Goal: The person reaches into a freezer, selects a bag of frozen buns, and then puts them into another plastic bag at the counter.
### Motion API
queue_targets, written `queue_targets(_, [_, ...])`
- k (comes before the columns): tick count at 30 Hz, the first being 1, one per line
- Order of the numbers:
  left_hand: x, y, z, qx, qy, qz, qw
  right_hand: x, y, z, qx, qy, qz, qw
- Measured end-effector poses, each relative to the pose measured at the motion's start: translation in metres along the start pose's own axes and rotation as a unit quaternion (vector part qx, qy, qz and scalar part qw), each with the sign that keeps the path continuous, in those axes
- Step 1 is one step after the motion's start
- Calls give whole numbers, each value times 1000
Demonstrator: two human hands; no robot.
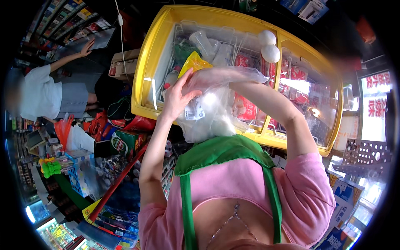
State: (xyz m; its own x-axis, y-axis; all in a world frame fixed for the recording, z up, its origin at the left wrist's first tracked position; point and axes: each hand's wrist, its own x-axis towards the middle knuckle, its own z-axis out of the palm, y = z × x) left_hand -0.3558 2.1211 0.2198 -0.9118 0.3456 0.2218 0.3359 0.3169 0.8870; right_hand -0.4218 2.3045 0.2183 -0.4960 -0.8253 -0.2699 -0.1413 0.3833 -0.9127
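Observation:
In front of my chest, over the near edge of a yellow chest freezer, is a clear plastic bag (214, 110) with a white barcode label and pale, rounded contents at its bottom. My left hand (178, 99) is curled around the bag's left side near its top, thumb apart from the fingers. From the right, my right hand (206, 79) reaches into the bag's mouth; the film covers it and blurs its fingers. Just beyond my left fingertips, a bright yellow package (195, 62) shows.
The yellow freezer (139, 79) has glass lids over red packages and wire baskets. Two white balls (268, 46) rest on its middle. Another person (43, 91) stands at left with an arm stretched out. A red pole (118, 183) slants past stacked goods at lower left.

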Motion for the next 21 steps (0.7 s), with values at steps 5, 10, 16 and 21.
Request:
queue_targets(5, [2,4,-1,7,-16,-31,999,-3,-5,13,-36,69,-29,997])
queue_targets(10, [3,5,-4,-55,-24,-56,997,-5,-24,34,-100,183,108,972])
queue_targets(16, [-1,6,-10,-126,-39,-60,989,-24,0,37,-94,147,-190,966])
queue_targets(21, [-7,11,-8,-69,17,2,997,-37,28,36,-171,228,-326,902])
